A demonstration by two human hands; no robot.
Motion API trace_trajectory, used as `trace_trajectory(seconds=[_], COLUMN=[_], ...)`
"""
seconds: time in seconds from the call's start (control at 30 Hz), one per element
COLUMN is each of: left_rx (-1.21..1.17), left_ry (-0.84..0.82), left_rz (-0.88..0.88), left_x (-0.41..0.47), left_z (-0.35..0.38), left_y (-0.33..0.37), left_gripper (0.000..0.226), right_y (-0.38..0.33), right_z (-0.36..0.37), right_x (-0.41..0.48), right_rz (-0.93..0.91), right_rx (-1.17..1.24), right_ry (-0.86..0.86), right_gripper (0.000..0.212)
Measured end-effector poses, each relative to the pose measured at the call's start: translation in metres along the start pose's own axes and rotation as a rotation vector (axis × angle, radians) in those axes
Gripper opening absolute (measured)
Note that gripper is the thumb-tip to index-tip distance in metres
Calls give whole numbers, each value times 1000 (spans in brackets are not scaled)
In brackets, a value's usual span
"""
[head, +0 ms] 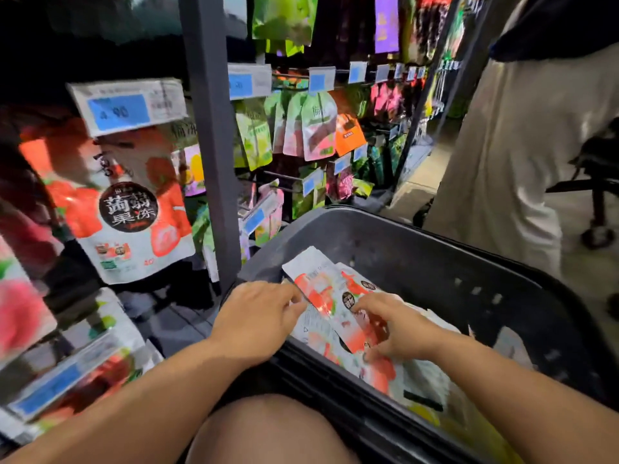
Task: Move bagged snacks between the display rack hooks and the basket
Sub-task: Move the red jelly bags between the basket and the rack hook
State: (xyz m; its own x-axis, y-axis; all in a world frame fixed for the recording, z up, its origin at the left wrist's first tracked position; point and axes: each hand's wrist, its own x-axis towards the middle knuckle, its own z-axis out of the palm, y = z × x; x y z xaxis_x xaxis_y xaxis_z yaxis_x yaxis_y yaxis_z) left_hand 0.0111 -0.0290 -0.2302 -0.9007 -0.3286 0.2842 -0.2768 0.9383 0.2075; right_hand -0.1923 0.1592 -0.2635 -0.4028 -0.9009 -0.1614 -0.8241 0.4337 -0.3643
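Gripping the top snack bag (pixel 321 287), lying in the basket (pixel 418 226), with left hand (pixel 258 318) and right hand (pixel 400 328), fingers (pixel 361 308) curled on its edges; likely to slip if pinched thinly; may drag neighbouring bags (pixel 415 375) along.

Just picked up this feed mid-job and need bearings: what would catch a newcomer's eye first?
Both hands meet in the dark basket at lower right: the left hand at the edge of the red-and-white snack bags, the right hand gripping one. At left, a big matching hanging bag with a black round label fills the rack, under a blue price tag.
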Motion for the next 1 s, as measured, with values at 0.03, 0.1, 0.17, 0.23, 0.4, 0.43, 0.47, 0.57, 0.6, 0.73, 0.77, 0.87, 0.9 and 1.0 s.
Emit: trace_trajectory(seconds=[0.03, 0.1, 0.17, 0.23, 0.4, 0.43, 0.47, 0.57, 0.6, 0.73, 0.77, 0.87, 0.9, 1.0], left_rx=[3, 10, 11, 23, -20, -19, -18, -23, -29, -27, -29, -33, -37, -71], left_ry=[10, -2, -25, -40, -52, -50, -50, -57, -55, -55, -48, -32, -28, -21], left_rz=[7, 2, -6, -10, -50, -49, -48, -52, -52, -57, -58, -54, -51, -57], left_x=[0, 1, 1, 0, -3, -3, -4, -5, -5, -5, -5, -4, -4, -4], left_z=[1, 3, 2, 2, 1, 1, 1, 1, 1, 1, 1, 2, 2, 0], left_y=[0, -1, -1, 0, 3, 4, 4, 5, 6, 5, 4, 3, 4, 4], left_gripper=[58, 50, 45, 45, 28, 27, 27, 27, 29, 31, 30, 29, 29, 28], right_y=[2, 8, 11, 11, 13, 13, 13, 14, 15, 9, 6, -12, -17, -25], right_z=[4, 12, 16, 17, 20, 20, 20, 19, 19, 20, 17, 2, -6, -30], right_x=[0, 1, 1, 1, 2, 1, 1, 3, 5, 8, 9, 8, 7, 4], right_rz=[-2, -2, -9, -13, -63, -72, -71, -80, -75, -18, -34, -94, -109, -143], right_rx=[-14, -8, -31, -48, 13, 16, 27, 87, 110, 180, 191, 306, 324, 248], right_ry=[17, 53, 87, 110, 169, 175, 182, 187, 187, 381, 463, 689, 757, 904], right_gripper=[87, 91, 92, 89, 70, 67, 63, 42, 34, 17, 17, 26, 29, 33])
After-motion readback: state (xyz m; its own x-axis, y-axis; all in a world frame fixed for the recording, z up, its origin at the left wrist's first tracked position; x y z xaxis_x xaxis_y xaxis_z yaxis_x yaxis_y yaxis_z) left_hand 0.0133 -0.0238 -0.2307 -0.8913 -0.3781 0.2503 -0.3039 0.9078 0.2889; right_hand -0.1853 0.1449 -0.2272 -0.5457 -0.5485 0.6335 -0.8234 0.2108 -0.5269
